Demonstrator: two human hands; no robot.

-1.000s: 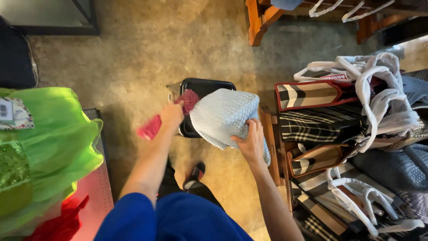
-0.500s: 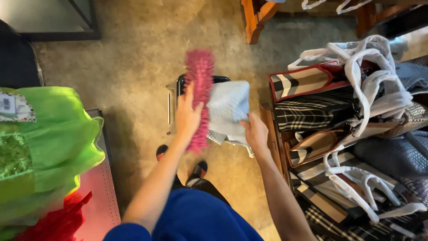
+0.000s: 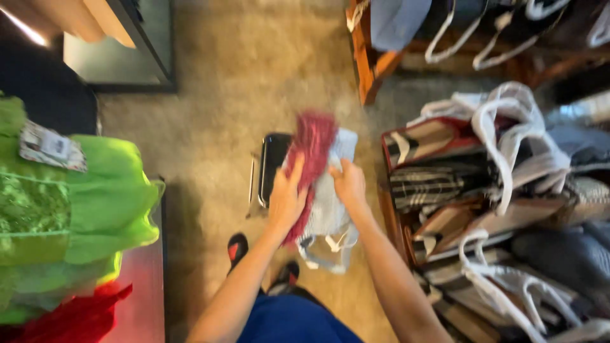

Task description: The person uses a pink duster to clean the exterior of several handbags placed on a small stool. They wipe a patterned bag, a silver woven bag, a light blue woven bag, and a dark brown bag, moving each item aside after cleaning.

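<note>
My left hand grips a pink fluffy duster and lays it against a pale blue woven bag. Gripping the bag's right side is my right hand, which holds it up in front of me, its handles dangling below. Both hands are close together over the bag. The picture is blurred by motion.
A black tray-like object lies on the carpeted floor under the bag. A wooden crate of striped and checked bags with white handles stands at the right. Green fabric lies on a table at the left. More bags hang on a wooden rack above.
The duster swung from beside the bag, up over it, and now lies across the bag's front. The bag has turned and hangs lower. The view has shifted.
</note>
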